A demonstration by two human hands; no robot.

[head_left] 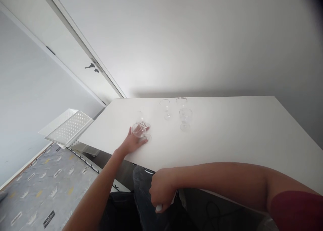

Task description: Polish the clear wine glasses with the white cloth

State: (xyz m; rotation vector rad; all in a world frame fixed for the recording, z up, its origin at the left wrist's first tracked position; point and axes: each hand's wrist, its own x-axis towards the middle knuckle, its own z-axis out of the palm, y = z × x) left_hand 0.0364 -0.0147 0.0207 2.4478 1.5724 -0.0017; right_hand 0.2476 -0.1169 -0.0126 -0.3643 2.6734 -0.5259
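Observation:
My left hand [133,141] is at the left part of the white table [227,133], its thumb and forefinger on either side of the base of a clear stemmed glass [139,130]. Parts of my fingers show through this glass. Just behind it stands another clear stemmed glass [138,116], close to my fingertips. My right hand [163,190] is closed in a fist at the table's front edge, above my lap. A bit of white shows at its fingers; what it is I cannot make out.
Farther right stand a clear glass [165,105], a second glass [186,116] and one behind it [181,101]. White perforated racks [68,128] adjoin the table's left end. A bed with patterned grey cover [50,190] lies at lower left. The wall runs along the back.

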